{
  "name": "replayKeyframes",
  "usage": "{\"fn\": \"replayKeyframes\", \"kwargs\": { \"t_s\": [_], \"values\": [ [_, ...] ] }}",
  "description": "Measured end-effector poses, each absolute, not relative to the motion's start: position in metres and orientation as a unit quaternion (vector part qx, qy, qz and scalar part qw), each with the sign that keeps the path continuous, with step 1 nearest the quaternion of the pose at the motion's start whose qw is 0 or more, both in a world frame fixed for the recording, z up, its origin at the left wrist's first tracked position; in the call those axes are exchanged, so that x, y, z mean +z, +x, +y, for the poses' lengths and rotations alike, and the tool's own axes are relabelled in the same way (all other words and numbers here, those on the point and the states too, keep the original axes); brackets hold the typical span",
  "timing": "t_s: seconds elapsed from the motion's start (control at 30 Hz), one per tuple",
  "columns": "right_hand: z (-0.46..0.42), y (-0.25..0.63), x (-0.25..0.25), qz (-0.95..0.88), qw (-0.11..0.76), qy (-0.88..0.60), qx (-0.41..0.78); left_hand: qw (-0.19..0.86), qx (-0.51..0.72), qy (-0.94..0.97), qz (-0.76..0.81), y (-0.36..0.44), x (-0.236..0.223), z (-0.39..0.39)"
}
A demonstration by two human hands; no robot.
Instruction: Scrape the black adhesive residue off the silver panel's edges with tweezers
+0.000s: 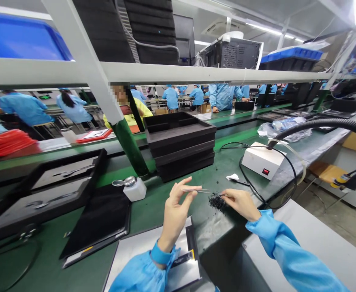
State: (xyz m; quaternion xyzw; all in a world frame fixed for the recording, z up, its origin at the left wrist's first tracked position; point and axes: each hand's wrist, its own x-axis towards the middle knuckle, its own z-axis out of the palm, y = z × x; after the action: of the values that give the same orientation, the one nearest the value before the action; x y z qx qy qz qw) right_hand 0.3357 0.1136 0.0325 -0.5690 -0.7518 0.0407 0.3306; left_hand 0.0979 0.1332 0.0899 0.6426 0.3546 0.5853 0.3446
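Note:
My left hand (178,202) is raised over the bench with thumb and fingers pinched on slim metal tweezers (201,190), whose tips point right. Below those tips lies a small heap of tiny black pieces (216,201). My right hand (241,202) is at the heap's right side, its thumb and fingertips pressed together; what they hold is too small to make out. Under my left forearm rests a flat silver panel (135,251) with a dark edge strip, partly covered by my sleeve.
A white bottle (135,190) with a metal cap stands left of my hands. Behind are stacked black trays (180,140). To the right sit a white box (264,160) with a red switch, cables and a black flexible hose (326,123). A black panel (97,221) lies left.

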Motion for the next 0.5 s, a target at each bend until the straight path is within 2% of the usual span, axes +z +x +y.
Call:
{"fn": "replayKeyframes", "kwargs": {
  "t_s": [0.13,0.23,0.5],
  "values": [
    [0.122,0.34,0.032,-0.734,0.325,-0.593,0.063,0.342,0.56,0.664,0.358,0.096,0.083,0.123],
    [0.126,0.351,0.029,-0.711,0.329,-0.62,0.051,0.302,0.551,0.685,0.369,0.085,0.087,0.111],
    [0.096,0.349,0.031,-0.66,0.403,-0.634,0.02,0.055,0.559,0.749,0.351,0.049,0.079,0.055]
  ]
}}
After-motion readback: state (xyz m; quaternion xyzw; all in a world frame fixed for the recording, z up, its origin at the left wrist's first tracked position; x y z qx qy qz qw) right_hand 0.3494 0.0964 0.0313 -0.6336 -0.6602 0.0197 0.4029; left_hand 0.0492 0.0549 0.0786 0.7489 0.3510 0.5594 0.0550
